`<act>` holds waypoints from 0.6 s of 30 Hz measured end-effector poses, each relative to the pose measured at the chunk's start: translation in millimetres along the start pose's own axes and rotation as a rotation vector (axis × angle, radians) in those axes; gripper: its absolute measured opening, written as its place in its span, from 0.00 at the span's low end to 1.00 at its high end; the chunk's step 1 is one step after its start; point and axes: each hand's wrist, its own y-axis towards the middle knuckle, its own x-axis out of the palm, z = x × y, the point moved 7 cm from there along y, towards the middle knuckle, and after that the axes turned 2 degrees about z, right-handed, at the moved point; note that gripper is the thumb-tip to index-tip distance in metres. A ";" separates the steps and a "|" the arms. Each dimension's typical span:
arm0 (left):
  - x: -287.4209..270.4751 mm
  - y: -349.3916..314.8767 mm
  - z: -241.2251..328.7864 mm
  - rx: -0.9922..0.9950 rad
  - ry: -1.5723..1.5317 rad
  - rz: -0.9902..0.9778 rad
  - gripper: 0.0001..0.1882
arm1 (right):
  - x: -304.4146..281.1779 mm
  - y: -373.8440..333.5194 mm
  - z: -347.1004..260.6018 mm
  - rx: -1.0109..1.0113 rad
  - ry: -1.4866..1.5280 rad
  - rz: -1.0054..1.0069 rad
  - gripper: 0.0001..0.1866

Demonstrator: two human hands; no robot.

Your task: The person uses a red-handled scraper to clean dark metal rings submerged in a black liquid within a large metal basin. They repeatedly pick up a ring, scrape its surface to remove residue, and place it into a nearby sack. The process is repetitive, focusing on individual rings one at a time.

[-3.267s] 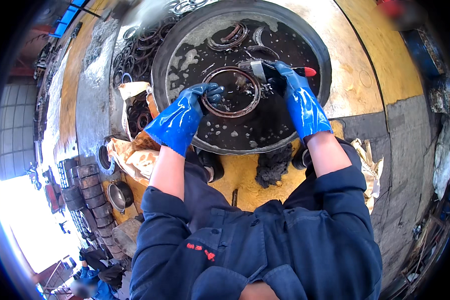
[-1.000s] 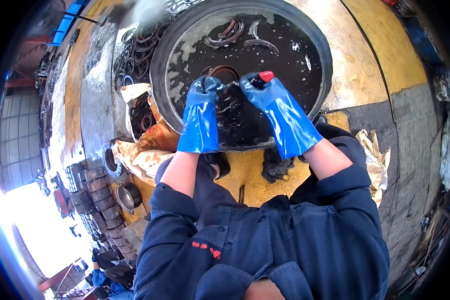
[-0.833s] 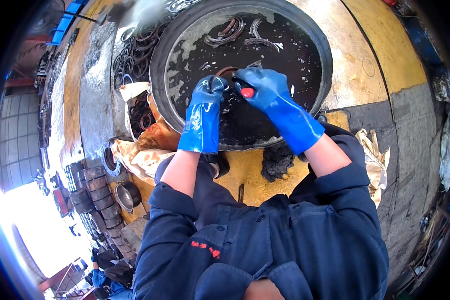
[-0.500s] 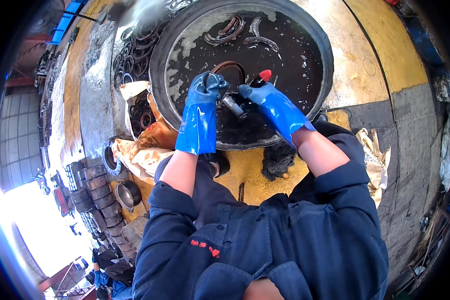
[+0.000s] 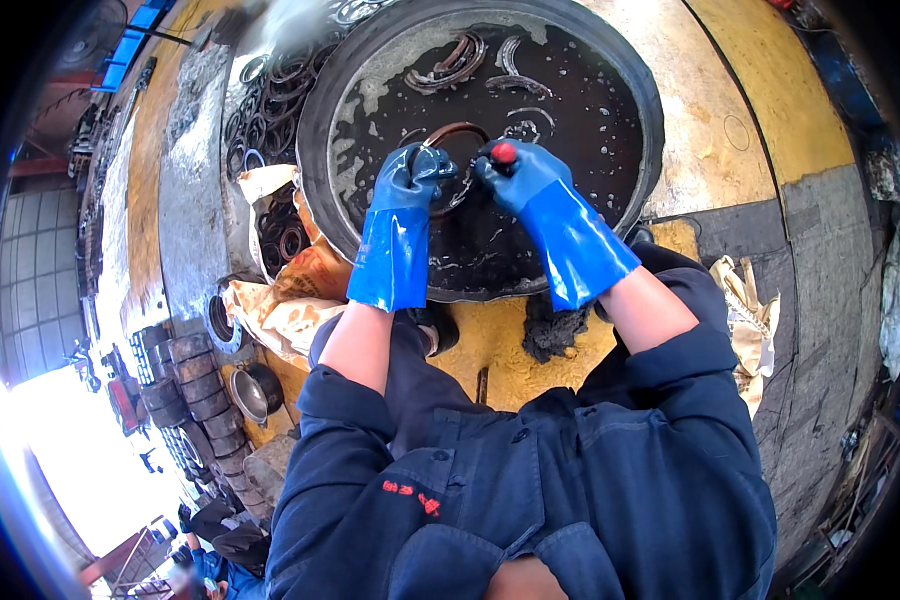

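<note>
Both my hands wear blue rubber gloves and work over a round black tub [image 5: 320, 110] of dark liquid. My left hand [image 5: 410, 180] is closed on the near-left side of a brown ring [image 5: 458, 128], which looks wet. My right hand [image 5: 522, 178] is wrapped round a brush [image 5: 503, 153], its red handle end pointing up. The brush's working end is hidden by the glove and the dark liquid. It is close to the ring's right side; whether it touches cannot be made out. More rings [image 5: 450, 65] and curved pieces [image 5: 515, 65] lie at the tub's far side.
Many dark rings [image 5: 280, 95] are heaped left of the tub, by an open paper sack [image 5: 280, 310]. A metal bowl [image 5: 255, 390] and stacked dark cylinders [image 5: 195, 380] stand further left. A dark rag-like clump [image 5: 553, 330] lies by my feet; crumpled paper [image 5: 750, 310] is at the right.
My right hand has turned and shifted upright beside the ring, so the brush's metal band is now out of sight. Ripples and foam have appeared behind it. My left hand stays on the ring.
</note>
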 end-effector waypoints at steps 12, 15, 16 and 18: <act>-13.4 -2.4 -4.5 -0.192 -0.375 0.069 0.15 | 11.3 -2.4 32.5 0.234 0.649 -0.179 0.23; -17.7 -1.3 -6.0 -0.322 -0.736 0.095 0.15 | -15.0 -4.0 26.1 0.339 0.184 -0.190 0.30; -14.8 -0.1 -5.1 -0.347 -0.820 0.089 0.15 | -6.0 1.5 39.7 0.283 0.264 -0.204 0.29; -13.9 0.1 -7.0 -0.388 -0.957 0.098 0.15 | 17.9 3.8 53.3 0.264 0.517 -0.271 0.30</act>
